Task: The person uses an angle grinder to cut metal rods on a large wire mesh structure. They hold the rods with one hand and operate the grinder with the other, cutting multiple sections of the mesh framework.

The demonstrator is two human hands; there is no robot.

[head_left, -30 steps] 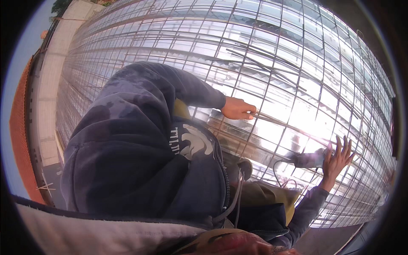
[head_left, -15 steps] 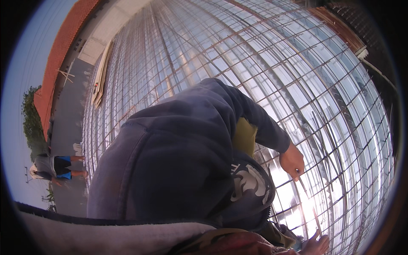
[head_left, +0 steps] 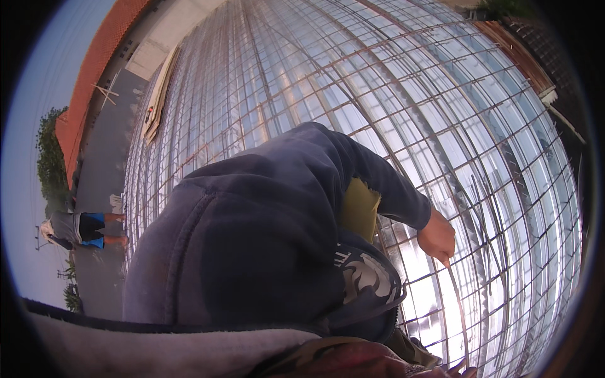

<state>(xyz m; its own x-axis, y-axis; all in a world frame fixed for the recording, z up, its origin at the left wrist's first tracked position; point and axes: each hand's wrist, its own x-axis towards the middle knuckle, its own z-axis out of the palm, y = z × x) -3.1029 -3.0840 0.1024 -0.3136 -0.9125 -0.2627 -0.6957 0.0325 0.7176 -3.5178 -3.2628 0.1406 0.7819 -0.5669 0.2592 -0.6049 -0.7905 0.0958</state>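
Observation:
A person in a dark blue hooded top bends over a wide steel bar mesh just in front of me. That person's hand is closed on a thin steel rod lying along the mesh. Of my own hands, only a few fingertips show at the bottom edge, near the rod's lower end. I take them for my right hand, and their grip is hidden. My left hand is out of view.
The mesh covers shiny sheeting that glares at the lower right. Wooden boards lie at its far left edge beside a grey strip of ground. Another person bends over at the left. An orange-red wall runs behind.
The view swung left and the hooded person now fills the middle. Their hand moved down the mesh with the rod. My open right hand dropped to the bottom edge.

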